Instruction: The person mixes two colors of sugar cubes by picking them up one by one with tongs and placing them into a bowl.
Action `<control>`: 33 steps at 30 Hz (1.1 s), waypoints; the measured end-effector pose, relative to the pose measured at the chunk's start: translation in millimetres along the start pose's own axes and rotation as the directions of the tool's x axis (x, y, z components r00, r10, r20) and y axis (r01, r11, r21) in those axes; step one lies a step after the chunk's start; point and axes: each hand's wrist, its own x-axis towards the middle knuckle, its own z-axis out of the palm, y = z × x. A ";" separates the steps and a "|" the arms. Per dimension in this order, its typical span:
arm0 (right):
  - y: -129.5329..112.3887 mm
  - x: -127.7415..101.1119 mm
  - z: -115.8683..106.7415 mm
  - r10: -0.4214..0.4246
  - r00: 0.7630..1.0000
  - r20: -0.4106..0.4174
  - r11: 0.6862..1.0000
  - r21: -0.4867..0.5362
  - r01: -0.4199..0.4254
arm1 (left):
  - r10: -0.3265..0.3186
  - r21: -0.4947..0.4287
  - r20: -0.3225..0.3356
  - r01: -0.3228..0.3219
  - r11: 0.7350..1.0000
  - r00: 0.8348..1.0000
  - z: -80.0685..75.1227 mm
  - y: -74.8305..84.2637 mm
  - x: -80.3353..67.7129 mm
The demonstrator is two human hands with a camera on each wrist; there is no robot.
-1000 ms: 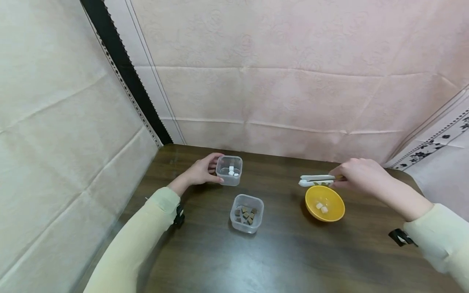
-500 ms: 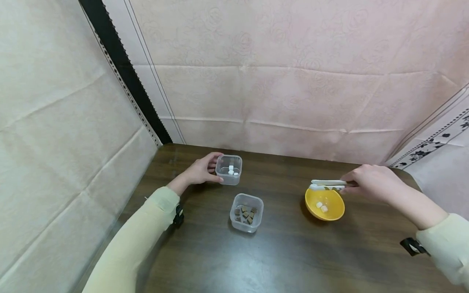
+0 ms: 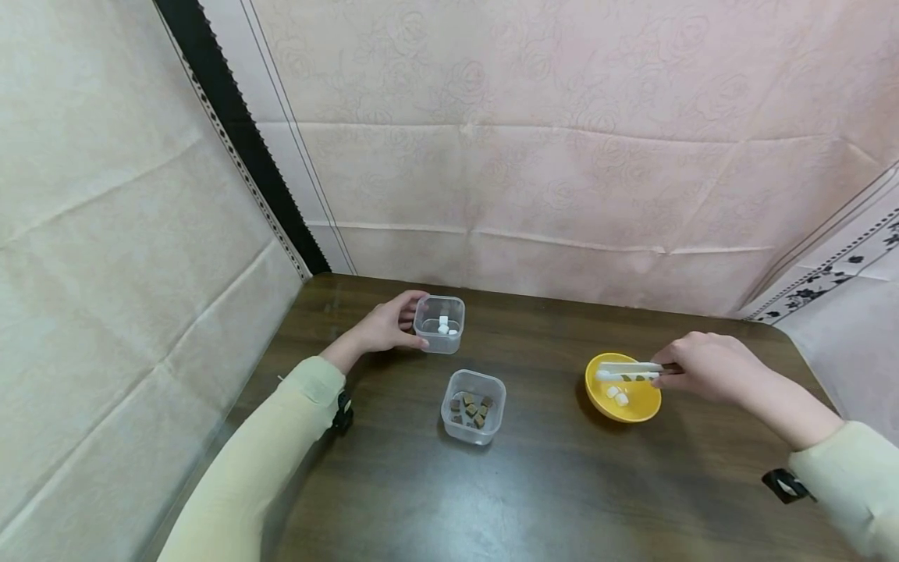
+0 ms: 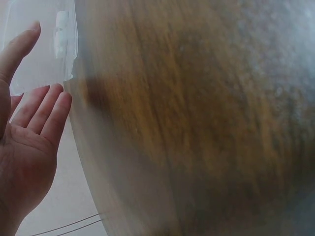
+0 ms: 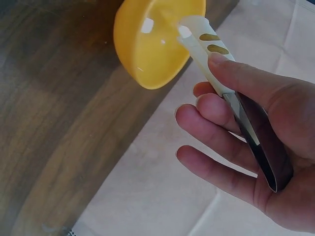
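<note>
Right hand [image 3: 705,367] has its fingers [image 5: 231,73] clamped on the tongs [image 3: 628,371], tips pressed together over the yellow bowl [image 3: 635,407] with 2 white cubes [image 3: 617,396] inside. Left hand [image 3: 386,328] curls around the far clear tub [image 3: 438,324] on the bench [image 3: 562,484]. Those cubes look light and probably crumbly, so I'd pinch gently on flat sides. No readable labels anywhere.

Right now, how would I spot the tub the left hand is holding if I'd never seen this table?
Start at the dark wooden table and look to its far left corner by the wall. There the left hand holds a small clear tub. Unlike the nearer clear tub of brown cubes and the yellow bowl, it holds white cubes.
</note>
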 end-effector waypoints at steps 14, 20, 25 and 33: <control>-1.0 9.5 12.7 -0.045 0.999 0.013 0.999 -0.012 0.045 | -0.007 0.005 -0.003 0.007 1.000 1.000 0.8 2.4 0.1; -0.6 9.9 13.8 -0.037 0.999 0.020 0.999 -0.014 0.037 | -0.001 -0.003 -0.001 0.001 1.000 1.000 0.9 2.9 -0.3; 0.2 8.7 11.5 -0.018 1.000 0.019 1.000 -0.013 0.018 | 0.003 -0.005 -0.003 -0.003 1.000 1.000 -0.2 0.0 -0.5; 1.7 2.4 -7.1 0.030 1.000 0.000 0.999 -0.009 -0.030 | -0.001 -0.010 -0.001 0.001 1.000 1.000 -0.1 -1.7 -0.1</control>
